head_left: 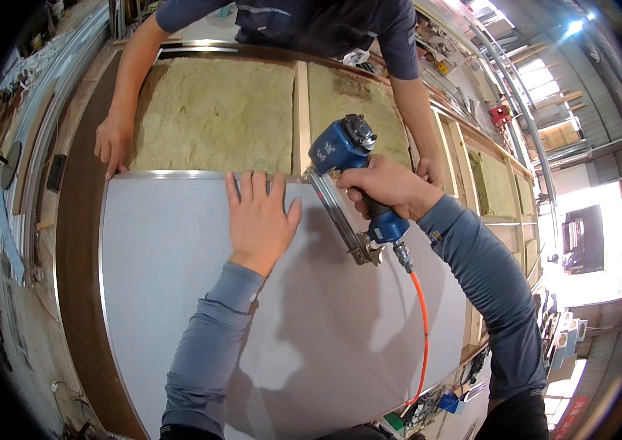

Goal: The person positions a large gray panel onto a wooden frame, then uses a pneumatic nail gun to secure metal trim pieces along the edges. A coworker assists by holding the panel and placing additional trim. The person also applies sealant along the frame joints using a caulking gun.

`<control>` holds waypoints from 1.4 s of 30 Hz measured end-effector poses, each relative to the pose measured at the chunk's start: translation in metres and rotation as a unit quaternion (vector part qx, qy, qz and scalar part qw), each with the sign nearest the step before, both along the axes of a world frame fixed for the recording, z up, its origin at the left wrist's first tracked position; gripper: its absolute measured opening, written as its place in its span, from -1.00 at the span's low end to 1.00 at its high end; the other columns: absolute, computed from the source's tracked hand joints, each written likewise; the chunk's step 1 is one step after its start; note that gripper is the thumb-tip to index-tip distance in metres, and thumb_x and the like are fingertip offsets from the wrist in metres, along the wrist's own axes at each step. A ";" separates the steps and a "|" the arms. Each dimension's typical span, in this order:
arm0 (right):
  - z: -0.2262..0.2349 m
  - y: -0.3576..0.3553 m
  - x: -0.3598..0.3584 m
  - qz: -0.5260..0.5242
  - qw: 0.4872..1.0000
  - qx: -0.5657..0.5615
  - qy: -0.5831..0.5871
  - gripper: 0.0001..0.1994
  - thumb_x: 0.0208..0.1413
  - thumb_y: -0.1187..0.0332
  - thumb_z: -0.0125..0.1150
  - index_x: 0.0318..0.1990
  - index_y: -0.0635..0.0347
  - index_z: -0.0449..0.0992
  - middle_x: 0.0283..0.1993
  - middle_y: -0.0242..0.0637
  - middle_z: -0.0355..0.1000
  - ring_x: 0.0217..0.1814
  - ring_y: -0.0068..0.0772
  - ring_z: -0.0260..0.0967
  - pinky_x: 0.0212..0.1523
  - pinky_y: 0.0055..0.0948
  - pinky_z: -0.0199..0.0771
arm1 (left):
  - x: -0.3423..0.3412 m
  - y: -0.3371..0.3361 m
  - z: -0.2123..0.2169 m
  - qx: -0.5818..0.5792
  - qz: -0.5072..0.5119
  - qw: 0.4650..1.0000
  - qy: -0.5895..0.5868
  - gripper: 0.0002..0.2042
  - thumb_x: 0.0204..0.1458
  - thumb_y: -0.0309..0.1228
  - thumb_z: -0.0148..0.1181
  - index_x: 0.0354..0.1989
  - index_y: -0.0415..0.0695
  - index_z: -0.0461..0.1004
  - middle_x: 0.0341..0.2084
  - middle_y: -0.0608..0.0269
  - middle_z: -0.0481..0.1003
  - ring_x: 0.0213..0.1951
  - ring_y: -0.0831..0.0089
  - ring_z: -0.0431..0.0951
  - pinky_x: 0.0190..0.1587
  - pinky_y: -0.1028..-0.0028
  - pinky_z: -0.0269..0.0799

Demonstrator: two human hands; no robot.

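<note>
Blue pneumatic nail gun (345, 150), nose down at the top edge of the grey panel (179, 293); orange air hose (422, 323) trails from its handle. Right hand (388, 185): grip closed around the gun's handle. Left hand (259, 216): flat, fingers spread, pressing the panel near its metal edge. Beyond, yellow insulation (215, 114) in a wooden frame; another person's hand (111, 143) rests beside the panel's far corner.

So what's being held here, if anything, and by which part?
The right hand grips a blue pneumatic nail gun by its handle. The left hand holds nothing; it lies flat, palm down, on the grey panel.
</note>
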State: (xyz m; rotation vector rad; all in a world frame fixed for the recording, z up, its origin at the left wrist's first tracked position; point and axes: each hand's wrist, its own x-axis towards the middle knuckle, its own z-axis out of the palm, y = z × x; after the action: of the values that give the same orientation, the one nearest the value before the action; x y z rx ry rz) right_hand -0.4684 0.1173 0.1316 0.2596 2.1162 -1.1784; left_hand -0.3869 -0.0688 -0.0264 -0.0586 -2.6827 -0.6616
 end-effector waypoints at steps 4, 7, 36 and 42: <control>-0.001 -0.005 -0.003 0.019 0.999 0.027 0.007 -0.62 0.15 0.25 0.47 -0.61 0.24 0.50 -0.60 -0.30 0.41 -0.64 -0.39 0.44 -0.61 -0.35 0.47 | -0.001 -0.002 0.000 -0.003 0.001 1.000 -0.002 -0.47 0.21 -0.05 0.30 0.26 -0.12 0.54 0.13 -0.03 0.44 0.37 -0.06 0.30 0.58 -0.21 -0.08; 0.002 -0.003 0.000 0.012 0.999 0.032 0.005 -0.70 0.20 0.29 0.40 -0.53 0.20 0.51 -0.57 -0.37 0.43 -0.62 -0.44 0.46 -0.59 -0.36 0.49 | -0.002 -0.003 -0.002 -0.001 0.004 1.000 -0.003 -0.47 0.20 -0.05 0.30 0.25 -0.11 0.54 0.14 -0.02 0.44 0.37 -0.05 0.30 0.58 -0.20 -0.07; 0.103 0.334 0.587 -0.500 0.739 -0.424 0.155 -0.40 0.36 0.23 0.16 0.33 0.63 0.33 0.10 0.31 0.56 -0.21 -0.08 0.66 -0.24 -0.19 0.79 | 0.191 0.024 0.022 -0.184 -0.050 0.966 -0.177 -0.26 0.45 0.07 -0.02 0.66 -0.08 0.07 0.67 -0.16 -0.09 0.64 -0.30 -0.17 0.57 -0.36 -0.33; 0.014 0.398 0.754 -0.737 0.626 -0.218 0.127 -0.78 0.28 0.37 0.29 -0.10 0.41 0.56 -0.22 -0.16 0.57 -0.26 -0.22 0.58 -0.19 -0.18 0.66 | 0.377 0.122 0.020 -0.136 -0.412 0.891 -0.136 -0.31 0.35 -0.15 0.16 0.59 -0.17 0.21 0.66 -0.11 -0.01 0.64 -0.23 -0.10 0.59 -0.27 -0.23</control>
State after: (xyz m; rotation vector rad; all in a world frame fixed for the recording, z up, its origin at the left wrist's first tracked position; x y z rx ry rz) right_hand 0.2858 0.5155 0.1456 1.9202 1.3799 -2.6396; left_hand -0.0104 0.0537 -0.0068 -1.3263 -2.9376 -0.5219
